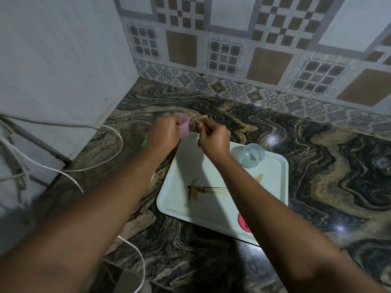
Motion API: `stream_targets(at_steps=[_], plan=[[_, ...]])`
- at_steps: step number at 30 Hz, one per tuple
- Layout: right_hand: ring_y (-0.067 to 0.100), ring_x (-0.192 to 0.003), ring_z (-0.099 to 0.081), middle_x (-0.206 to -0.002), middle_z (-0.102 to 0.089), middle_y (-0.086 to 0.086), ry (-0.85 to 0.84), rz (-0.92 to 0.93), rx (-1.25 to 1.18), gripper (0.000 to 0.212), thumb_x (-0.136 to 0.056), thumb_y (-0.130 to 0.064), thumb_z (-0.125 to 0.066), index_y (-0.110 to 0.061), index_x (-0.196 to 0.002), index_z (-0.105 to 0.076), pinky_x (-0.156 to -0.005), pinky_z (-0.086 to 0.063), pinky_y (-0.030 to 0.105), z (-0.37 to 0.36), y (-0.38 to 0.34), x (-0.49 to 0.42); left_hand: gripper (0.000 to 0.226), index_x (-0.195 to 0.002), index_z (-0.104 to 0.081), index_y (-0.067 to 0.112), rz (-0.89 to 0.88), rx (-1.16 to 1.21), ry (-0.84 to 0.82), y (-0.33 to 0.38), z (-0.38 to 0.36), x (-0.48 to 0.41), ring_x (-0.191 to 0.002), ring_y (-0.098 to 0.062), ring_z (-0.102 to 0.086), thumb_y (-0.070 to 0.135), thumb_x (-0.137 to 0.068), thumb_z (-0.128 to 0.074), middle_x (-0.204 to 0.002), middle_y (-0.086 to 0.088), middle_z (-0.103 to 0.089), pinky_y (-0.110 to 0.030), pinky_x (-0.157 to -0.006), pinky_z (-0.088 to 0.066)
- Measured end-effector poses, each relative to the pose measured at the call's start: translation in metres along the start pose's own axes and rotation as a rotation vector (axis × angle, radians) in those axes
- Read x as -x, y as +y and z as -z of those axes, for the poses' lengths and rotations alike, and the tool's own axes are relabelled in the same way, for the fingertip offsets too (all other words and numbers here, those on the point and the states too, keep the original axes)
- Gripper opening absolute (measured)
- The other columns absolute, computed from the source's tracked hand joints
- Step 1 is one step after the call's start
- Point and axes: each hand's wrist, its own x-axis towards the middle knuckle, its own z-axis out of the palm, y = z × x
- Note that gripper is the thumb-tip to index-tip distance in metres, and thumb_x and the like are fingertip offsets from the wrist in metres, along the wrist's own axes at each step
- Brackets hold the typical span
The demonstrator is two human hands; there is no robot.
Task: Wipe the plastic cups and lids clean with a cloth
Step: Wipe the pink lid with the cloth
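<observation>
My left hand (164,132) grips a small pink plastic cup (183,125) above the counter, beyond the far left corner of the white tray (175,199). My right hand (214,135) pinches a brownish cloth (201,122) right next to the pink cup's mouth. A pale blue translucent cup (251,155) stands on the tray at its far right. A red lid (243,223) lies on the tray's near edge, partly hidden by my right forearm. A bit of green plastic (144,142) peeks out under my left wrist.
The marbled stone counter (317,166) runs to a tiled wall behind and a plain wall on the left. White cables (95,166) loop off the counter's left edge. Brown stains mark the tray's middle.
</observation>
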Motion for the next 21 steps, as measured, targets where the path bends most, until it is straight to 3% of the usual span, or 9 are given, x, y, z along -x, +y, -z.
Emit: stream_targets(at_steps=[4,7,10,14,21], plan=[[0.037,-0.088,-0.073,-0.098,-0.076,0.019,0.002,0.017,0.001,0.023,-0.097,-0.018,-0.062,-0.004,-0.110,-0.076,-0.080,-0.059,0.045,-0.016,0.000,-0.027,0.027,-0.117,-0.072,0.007,0.032,0.025,-0.002,-0.007,0.003,-0.021,-0.112,-0.030,-0.063,0.012,-0.092,-0.061,-0.124,-0.013,-0.067,-0.027,-0.090,-0.043],[0.038,-0.084,-0.073,-0.092,-0.075,0.018,0.000,0.039,0.003,0.026,-0.095,-0.022,-0.060,-0.005,-0.107,-0.076,-0.078,-0.059,0.046,-0.028,0.001,-0.038,0.029,-0.118,-0.071,0.011,0.088,-0.015,-0.042,-0.012,-0.003,-0.028,-0.112,-0.033,-0.064,0.012,-0.091,-0.059,-0.124,-0.014,-0.068,-0.037,-0.095,-0.049],[0.039,-0.083,-0.073,-0.093,-0.075,0.018,-0.013,0.024,-0.025,0.024,-0.094,-0.019,-0.060,-0.004,-0.106,-0.075,-0.076,-0.059,0.047,-0.035,0.002,-0.041,0.022,-0.108,-0.074,0.016,0.135,-0.052,-0.094,-0.017,-0.008,-0.029,-0.103,-0.036,-0.066,0.021,-0.090,-0.062,-0.117,-0.013,-0.069,-0.044,-0.086,-0.056],[0.040,-0.079,-0.074,-0.093,-0.076,0.019,-0.009,0.019,-0.038,0.025,-0.094,-0.019,-0.061,-0.003,-0.107,-0.075,-0.076,-0.059,0.048,-0.038,0.004,-0.042,0.017,-0.103,-0.077,0.020,0.112,-0.178,-0.089,-0.020,-0.010,-0.029,-0.095,-0.034,-0.067,0.022,-0.092,-0.064,-0.110,-0.010,-0.071,-0.041,-0.074,-0.056],[0.039,-0.088,-0.074,-0.097,-0.076,0.019,0.008,0.020,-0.031,0.022,-0.095,-0.016,-0.064,-0.003,-0.109,-0.075,-0.081,-0.059,0.047,-0.023,-0.002,-0.032,0.028,-0.121,-0.070,0.026,0.090,-0.187,-0.076,-0.019,-0.008,-0.025,-0.105,-0.034,-0.066,0.029,-0.094,-0.062,-0.117,-0.009,-0.070,-0.040,-0.076,-0.053]])
